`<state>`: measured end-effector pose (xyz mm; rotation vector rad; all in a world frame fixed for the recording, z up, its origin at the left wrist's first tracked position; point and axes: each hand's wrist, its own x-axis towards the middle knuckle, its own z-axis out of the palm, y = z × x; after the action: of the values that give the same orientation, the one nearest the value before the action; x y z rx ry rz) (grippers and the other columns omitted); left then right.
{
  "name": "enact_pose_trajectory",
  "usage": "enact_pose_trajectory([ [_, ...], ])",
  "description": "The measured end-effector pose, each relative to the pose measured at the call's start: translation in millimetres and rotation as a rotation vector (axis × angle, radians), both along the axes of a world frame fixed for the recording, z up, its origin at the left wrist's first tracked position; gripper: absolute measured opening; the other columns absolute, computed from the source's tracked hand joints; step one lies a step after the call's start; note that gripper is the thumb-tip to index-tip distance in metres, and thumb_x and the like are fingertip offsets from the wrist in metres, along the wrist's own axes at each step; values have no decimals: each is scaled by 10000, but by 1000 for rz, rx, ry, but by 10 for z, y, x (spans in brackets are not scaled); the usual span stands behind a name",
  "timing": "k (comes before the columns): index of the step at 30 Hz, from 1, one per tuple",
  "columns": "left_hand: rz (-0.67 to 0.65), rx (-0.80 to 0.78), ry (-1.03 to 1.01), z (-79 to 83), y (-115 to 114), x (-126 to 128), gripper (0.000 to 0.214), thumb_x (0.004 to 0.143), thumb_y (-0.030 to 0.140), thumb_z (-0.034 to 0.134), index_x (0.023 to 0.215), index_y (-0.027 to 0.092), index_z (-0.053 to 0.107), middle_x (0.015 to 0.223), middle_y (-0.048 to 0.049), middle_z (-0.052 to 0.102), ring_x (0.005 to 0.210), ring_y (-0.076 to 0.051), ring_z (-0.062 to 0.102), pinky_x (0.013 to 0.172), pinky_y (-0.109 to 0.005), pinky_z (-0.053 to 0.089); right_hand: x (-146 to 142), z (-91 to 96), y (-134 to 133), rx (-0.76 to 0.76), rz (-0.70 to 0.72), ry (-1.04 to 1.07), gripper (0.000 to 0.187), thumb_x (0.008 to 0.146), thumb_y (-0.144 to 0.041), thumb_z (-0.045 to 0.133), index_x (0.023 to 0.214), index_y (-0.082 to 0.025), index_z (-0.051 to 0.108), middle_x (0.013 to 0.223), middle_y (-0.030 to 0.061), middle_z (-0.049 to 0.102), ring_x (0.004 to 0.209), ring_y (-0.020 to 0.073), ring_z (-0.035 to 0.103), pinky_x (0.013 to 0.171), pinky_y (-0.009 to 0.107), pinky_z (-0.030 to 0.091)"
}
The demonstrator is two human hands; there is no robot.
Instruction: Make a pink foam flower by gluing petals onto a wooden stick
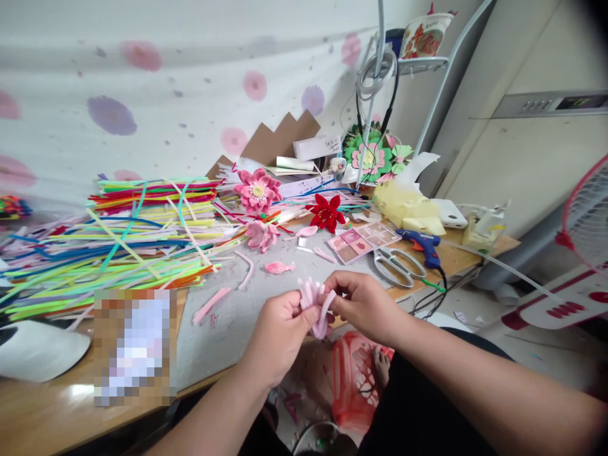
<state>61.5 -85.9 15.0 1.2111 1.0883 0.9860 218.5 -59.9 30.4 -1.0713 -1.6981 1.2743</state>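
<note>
Between my hands, over the table's front edge, is a bunch of pale pink pipe cleaners (311, 292), some bent into loops. My left hand (284, 326) is closed round the bunch from the left. With its thumb and fingers, my right hand (363, 301) pinches a bent strand at the bunch's right side. On the grey mat (204, 354) lie a pink pipe cleaner bundle (211, 305), a curved pale strand (244, 271) and a pink petal piece (279, 268). Behind them are a pink flower (259, 190), a lighter pink flower (262, 235) and a red flower (325, 213).
Many coloured pipe cleaners (142, 234) are heaped at the left. Scissors (396, 267), a blue glue gun (425, 246) and a makeup palette (363, 242) lie to the right. A red plastic basket (349, 380) stands below the table. Cables hang off the right edge.
</note>
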Motion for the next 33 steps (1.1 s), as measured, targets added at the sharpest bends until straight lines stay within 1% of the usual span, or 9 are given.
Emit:
enact_pose_trajectory([
  [4, 65, -29, -132, 171, 266, 45, 178, 755, 282, 644, 861, 139, 644, 763, -40, 676, 624, -146, 593, 595, -285, 510, 96, 84, 262, 4, 3, 75, 138, 768, -277, 592, 707, -164, 541, 606, -27, 549, 519, 85, 523, 475, 197, 454],
  [8, 122, 7, -121, 249, 536, 125, 195, 765, 313, 636, 854, 140, 643, 734, -37, 670, 624, -155, 603, 594, -307, 530, 161, 84, 542, 28, 26, 165, 228, 744, -370, 651, 730, -161, 560, 647, -10, 568, 589, 107, 558, 503, 217, 475],
  [13, 106, 56, -62, 184, 810, 311, 193, 745, 310, 659, 816, 131, 655, 657, -27, 661, 584, -151, 604, 602, -314, 541, 226, -10, 826, 97, -76, 115, 243, 694, -342, 712, 692, -164, 547, 639, -15, 563, 544, 98, 539, 497, 222, 461],
  [17, 22, -62, -153, 77, 936, 358, 225, 715, 317, 693, 834, 128, 666, 728, -49, 681, 640, -165, 626, 633, -335, 546, 285, -94, 945, 29, -69, 160, 266, 697, -350, 716, 693, -168, 523, 604, -26, 555, 503, 103, 543, 476, 234, 453],
  [20, -28, -168, -195, -4, 976, 316, 226, 670, 294, 737, 804, 123, 674, 710, -48, 677, 650, -167, 632, 631, -326, 542, 318, -155, 986, 12, -8, 233, 284, 676, -340, 744, 710, -168, 521, 604, -39, 540, 509, 89, 531, 474, 213, 436],
  [24, -96, -248, -240, -66, 981, 260, 209, 666, 267, 739, 802, 120, 680, 703, -52, 687, 618, -161, 634, 587, -290, 517, 369, -213, 1020, 69, 117, 292, 310, 679, -216, 751, 935, -176, 582, 725, -27, 573, 640, 89, 564, 585, 208, 470],
  [27, -162, -282, -219, -83, 978, 242, 173, 690, 271, 717, 754, 117, 676, 655, -51, 687, 556, -138, 615, 568, -263, 485, 440, -199, 1038, 117, 224, 185, 291, 729, -154, 705, 1006, -171, 617, 783, -9, 601, 694, 95, 582, 638, 212, 479],
  [31, -297, -334, -150, -106, 981, 223, 170, 678, 275, 717, 681, 114, 663, 614, -51, 673, 519, -124, 591, 536, -246, 457, 548, -94, 1049, 250, 420, -83, 441, 771, -144, 673, 1199, -184, 574, 918, 24, 652, 828, 129, 610, 733, 230, 480],
  [33, -395, -347, -116, -113, 983, 212, 155, 690, 264, 702, 670, 117, 657, 587, -39, 655, 495, -113, 572, 515, -236, 443, 580, -39, 1047, 334, 530, -191, 464, 778, -140, 669, 1228, -181, 568, 998, 49, 656, 885, 141, 607, 781, 235, 464],
])
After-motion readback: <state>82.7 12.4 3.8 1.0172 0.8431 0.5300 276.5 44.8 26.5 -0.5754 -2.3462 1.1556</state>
